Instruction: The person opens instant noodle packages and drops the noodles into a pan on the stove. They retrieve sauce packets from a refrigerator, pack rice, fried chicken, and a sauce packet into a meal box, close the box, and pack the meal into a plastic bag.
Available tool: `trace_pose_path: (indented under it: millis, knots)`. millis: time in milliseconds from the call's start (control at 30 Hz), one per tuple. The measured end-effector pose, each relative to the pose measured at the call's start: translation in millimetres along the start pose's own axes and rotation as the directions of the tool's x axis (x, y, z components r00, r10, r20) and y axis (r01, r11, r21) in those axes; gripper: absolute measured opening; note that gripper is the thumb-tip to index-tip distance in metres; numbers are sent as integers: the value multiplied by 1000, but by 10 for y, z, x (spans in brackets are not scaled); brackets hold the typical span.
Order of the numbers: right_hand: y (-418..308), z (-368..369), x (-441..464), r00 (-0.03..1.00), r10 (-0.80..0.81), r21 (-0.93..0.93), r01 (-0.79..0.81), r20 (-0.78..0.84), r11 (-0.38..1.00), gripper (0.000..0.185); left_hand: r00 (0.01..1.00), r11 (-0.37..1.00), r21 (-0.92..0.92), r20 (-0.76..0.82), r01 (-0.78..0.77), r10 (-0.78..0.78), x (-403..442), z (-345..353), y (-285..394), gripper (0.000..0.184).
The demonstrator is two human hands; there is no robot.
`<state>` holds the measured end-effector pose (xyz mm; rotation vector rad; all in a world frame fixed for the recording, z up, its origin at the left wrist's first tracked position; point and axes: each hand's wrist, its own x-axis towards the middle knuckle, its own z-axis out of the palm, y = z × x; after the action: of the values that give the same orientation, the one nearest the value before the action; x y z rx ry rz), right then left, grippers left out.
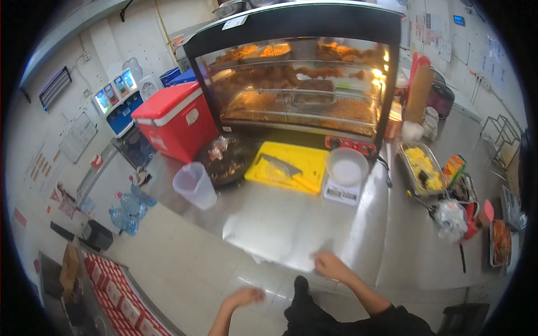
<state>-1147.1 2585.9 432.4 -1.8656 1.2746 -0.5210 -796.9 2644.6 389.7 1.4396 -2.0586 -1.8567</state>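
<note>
My left hand (246,297) hangs over the floor in front of the steel counter, holding nothing, its fingers blurred. At the counter's front edge is my right hand (330,265), its fingers bent and too blurred to read clearly. Farther back on the counter (274,218), a knife (281,164) with a yellow handle lies on a yellow cutting board (264,178). Right of the board, a clear round container (347,166) sits on a white scale (342,192). A translucent pitcher (195,186) stands to the left, near a dark pan (224,162).
A heated glass display case (297,106) with food stands at the back, beside a red cooler (175,120). On the right-hand counter are a tray of yellow food (421,168), a plastic bag (450,218) and a foil tray (500,243). Water bottles (131,204) stand at left.
</note>
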Motion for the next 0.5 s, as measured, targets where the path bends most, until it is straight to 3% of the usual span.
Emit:
trace_pose_path:
  millis: [33, 67, 100, 133, 200, 267, 300, 367, 400, 467, 500]
  knots:
    - [49, -124, 578, 960, -129, -156, 92, -250, 984, 38, 942, 944, 306, -337, 127, -17, 299, -557, 677, 28]
    - [95, -286, 1136, 912, -174, -213, 98, -372, 972, 44, 842, 863, 442, -538, 244, 37, 645, -1014, 1200, 29]
    - [146, -385, 1613, 856, -199, -374, 7, -478, 927, 46, 743, 797, 589, -591, 132, 314, 1106, -1496, 1268, 29]
    - [172, -469, 1995, 789, -244, -513, -103, -564, 852, 48, 593, 783, 620, -611, -52, 524, 1548, -1904, 1357, 32]
    - [324, -555, 2493, 817, -223, -599, -177, -531, 781, 42, 456, 752, 659, -668, -4, 588, 2328, -2510, 1689, 48]
    - [477, -572, 2781, 846, -200, -687, -239, -495, 687, 37, 346, 667, 743, -643, 61, 684, 2899, -2852, 1838, 38]
    - [541, -583, 2862, 892, -176, -725, -209, -416, 656, 33, 349, 684, 728, -655, 53, 670, 3153, -2992, 1743, 38]
    - [660, -586, 2900, 939, -142, -768, -162, -312, 620, 30, 753, 754, 654, -525, 60, 396, 3510, -3194, 1511, 24]
    - [686, -561, 2846, 927, -97, -707, -205, -362, 677, 28, 753, 767, 639, -535, 63, 384, 3548, -3207, 1413, 24]
    - [632, -582, 2821, 920, -64, -646, -221, -387, 730, 26, 756, 814, 525, -631, 249, 176, 3367, -3202, 1339, 13]
    - [581, -604, 2783, 887, -16, -579, -288, -461, 763, 25, 749, 822, 504, -644, 264, 154, 3205, -3161, 1280, 13]
